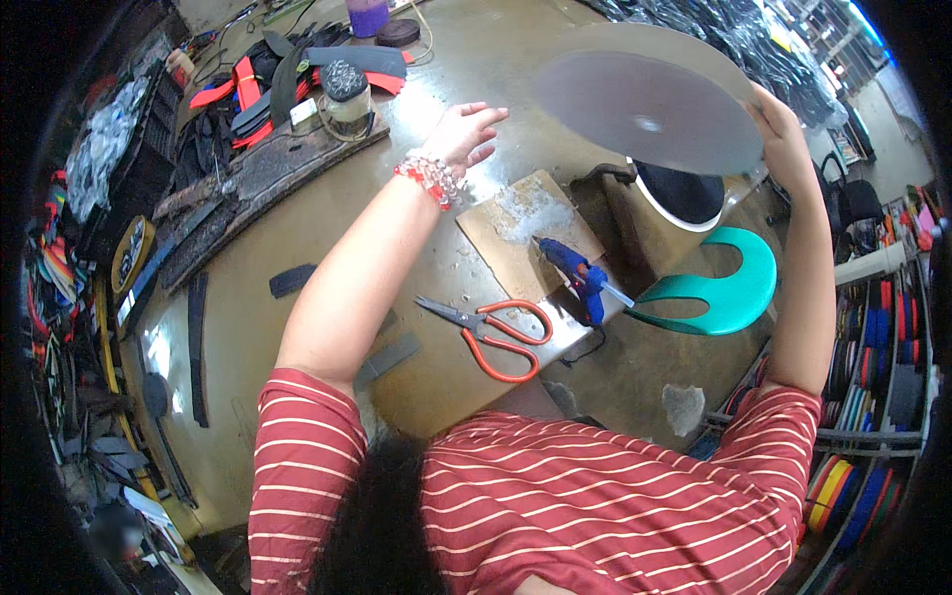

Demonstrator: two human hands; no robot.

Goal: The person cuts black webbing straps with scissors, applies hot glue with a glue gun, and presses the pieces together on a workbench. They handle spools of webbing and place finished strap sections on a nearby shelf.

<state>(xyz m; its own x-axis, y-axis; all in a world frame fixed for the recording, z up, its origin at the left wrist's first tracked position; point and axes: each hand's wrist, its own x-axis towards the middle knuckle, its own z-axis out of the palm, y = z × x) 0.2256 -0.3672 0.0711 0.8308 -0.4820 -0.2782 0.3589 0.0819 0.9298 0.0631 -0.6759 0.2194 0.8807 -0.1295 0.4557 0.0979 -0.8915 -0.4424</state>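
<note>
My right hand point(783, 137) grips the right edge of a large, thin, rounded grey sheet point(635, 119), smooth and shiny, raised above the table. Some of its fingers are hidden behind the sheet. My left hand point(466, 137), a beaded bracelet at its wrist, is held out over the table with fingers apart and nothing in it, just left of the sheet. Below them a blue glue gun point(573, 266) with a pale glue stick lies on a glue-stained board point(496, 243). Red-handled scissors point(491, 332) rest nearer me, blades partly apart. A teal crescent-shaped piece point(739, 297) sits at the table's right edge.
A white round container with dark contents point(679, 193) stands beneath the sheet. At the far left are a jar point(347, 99) on a dark plank point(273, 178) and piled black and red strips point(367, 67). Shelves of coloured rolls point(858, 496) stand at right. Black plastic point(754, 59) lies at the back.
</note>
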